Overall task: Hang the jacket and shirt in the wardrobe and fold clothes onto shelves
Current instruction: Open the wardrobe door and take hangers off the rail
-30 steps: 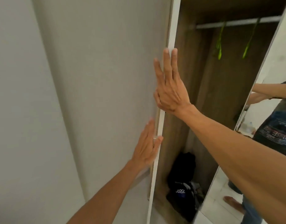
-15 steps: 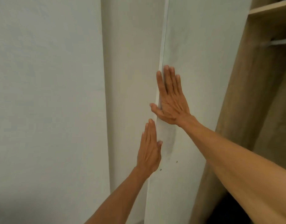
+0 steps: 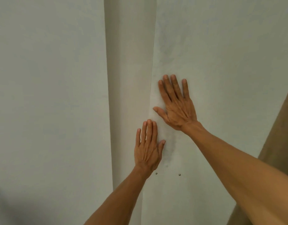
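While pressing on the white wardrobe door (image 3: 213, 54), kept both hands open and flat against it. Held the left hand (image 3: 148, 148) low with fingers together by the door's left edge, and the right hand (image 3: 175, 106) higher, fingers spread and thumb pointing toward that edge; gripped nothing. Lost nearly all sight of the wardrobe interior compared with a second before: had shown a hanging rail with green hangers and a dark bag on the floor, now shrunk to a brown sliver (image 3: 283, 127) at the far right. Looked like a sideways shove of the door across the neighbouring panel (image 3: 130, 62), though possibly owed in part to a turn of the head. Judged this to be the door-handling stage only — nothing hung or folded on this evidence. Saw no jacket, shirt or other clothes anywhere in view, so could not tell where they lay. Could not see the shelves either, nor what the compartment held at this moment. Noted two small holes (image 3: 156, 173) just beside the left wrist, perhaps left by a missing handle, hence the flat-palmed push.
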